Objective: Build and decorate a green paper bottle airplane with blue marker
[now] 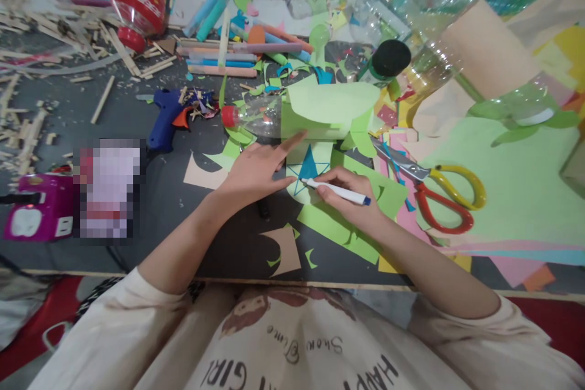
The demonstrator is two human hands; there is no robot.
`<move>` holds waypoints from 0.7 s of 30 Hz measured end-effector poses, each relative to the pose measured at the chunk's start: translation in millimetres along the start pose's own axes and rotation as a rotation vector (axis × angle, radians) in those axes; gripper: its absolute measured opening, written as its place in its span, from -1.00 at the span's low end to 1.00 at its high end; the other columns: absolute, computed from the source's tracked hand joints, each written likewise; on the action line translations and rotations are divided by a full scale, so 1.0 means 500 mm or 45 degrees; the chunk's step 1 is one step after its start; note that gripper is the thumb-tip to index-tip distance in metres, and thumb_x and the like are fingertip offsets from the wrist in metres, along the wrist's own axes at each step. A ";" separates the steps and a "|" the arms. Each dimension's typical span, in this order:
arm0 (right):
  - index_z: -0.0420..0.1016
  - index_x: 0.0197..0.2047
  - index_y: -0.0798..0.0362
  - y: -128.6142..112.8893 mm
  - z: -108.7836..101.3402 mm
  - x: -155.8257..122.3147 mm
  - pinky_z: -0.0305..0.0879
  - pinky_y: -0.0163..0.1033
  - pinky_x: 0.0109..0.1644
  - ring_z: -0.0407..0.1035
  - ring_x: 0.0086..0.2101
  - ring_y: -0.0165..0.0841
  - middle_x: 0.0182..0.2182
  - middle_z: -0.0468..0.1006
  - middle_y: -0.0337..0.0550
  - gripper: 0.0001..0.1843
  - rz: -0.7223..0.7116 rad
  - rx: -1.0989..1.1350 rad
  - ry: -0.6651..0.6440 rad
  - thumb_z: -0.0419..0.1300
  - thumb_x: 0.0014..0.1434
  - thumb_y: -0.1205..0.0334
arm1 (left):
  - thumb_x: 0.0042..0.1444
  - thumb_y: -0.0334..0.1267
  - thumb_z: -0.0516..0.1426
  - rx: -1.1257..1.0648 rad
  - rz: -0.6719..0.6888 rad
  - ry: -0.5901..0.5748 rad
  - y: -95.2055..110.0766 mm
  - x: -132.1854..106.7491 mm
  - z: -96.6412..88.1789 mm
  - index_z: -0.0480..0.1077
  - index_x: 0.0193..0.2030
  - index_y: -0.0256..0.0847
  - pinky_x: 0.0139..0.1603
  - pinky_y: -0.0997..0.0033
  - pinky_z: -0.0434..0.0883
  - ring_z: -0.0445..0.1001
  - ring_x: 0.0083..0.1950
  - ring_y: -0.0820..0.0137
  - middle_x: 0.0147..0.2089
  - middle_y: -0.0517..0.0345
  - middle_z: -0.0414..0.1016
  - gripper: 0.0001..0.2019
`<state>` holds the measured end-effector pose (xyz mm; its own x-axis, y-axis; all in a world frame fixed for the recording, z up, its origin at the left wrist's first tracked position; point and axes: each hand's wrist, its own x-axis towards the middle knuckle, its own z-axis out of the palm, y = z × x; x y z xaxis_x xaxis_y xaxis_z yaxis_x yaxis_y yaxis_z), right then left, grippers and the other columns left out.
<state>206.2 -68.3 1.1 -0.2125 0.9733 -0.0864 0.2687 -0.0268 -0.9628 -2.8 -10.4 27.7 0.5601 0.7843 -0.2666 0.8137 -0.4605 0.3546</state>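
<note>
My right hand (350, 195) is closed on a white marker with a blue end (337, 191); its tip rests on a pale green paper circle (315, 155) bearing a blue star outline (307, 169) with one part filled in. My left hand (256, 170) lies flat beside the circle, fingers spread, index finger stretched along its top edge and thumb pressing its left rim. The circle sits on green paper scraps on the dark table (137, 207).
Yellow-and-red scissors (439, 192) lie right of the hands on pink and green sheets. A blue glue gun (163, 119), a small clear bottle with a red cap (253, 117), markers, wooden sticks, large plastic bottles and a magenta box (39, 207) crowd the far and left sides.
</note>
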 end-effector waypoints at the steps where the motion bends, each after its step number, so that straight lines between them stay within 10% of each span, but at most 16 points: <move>1: 0.51 -0.34 0.04 0.000 0.000 0.000 0.22 -0.32 -0.49 0.36 -0.54 -0.43 -0.53 0.54 -0.23 -0.85 -0.019 -0.007 0.002 0.24 0.16 0.14 | 0.26 -0.09 0.08 0.005 0.000 -0.003 0.001 0.000 0.000 -0.05 0.49 -0.12 -0.06 0.37 0.28 0.44 -0.23 0.31 -0.31 0.20 0.48 -0.29; 21: 0.53 -0.39 0.05 0.003 -0.006 -0.003 0.18 -0.35 -0.51 0.34 -0.57 -0.46 -0.55 0.55 -0.22 -0.80 -0.221 -0.064 -0.191 0.21 0.20 0.14 | 0.27 -0.13 0.11 -0.030 0.033 0.045 -0.003 -0.002 0.002 -0.08 0.49 -0.11 -0.13 0.40 0.24 0.46 -0.27 0.35 -0.32 0.25 0.46 -0.28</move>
<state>209.7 -68.9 0.5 -0.3957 0.9176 0.0386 0.2614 0.1528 -0.9530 -4.3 -11.0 26.4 0.5747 0.7866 -0.2257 0.7949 -0.4711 0.3824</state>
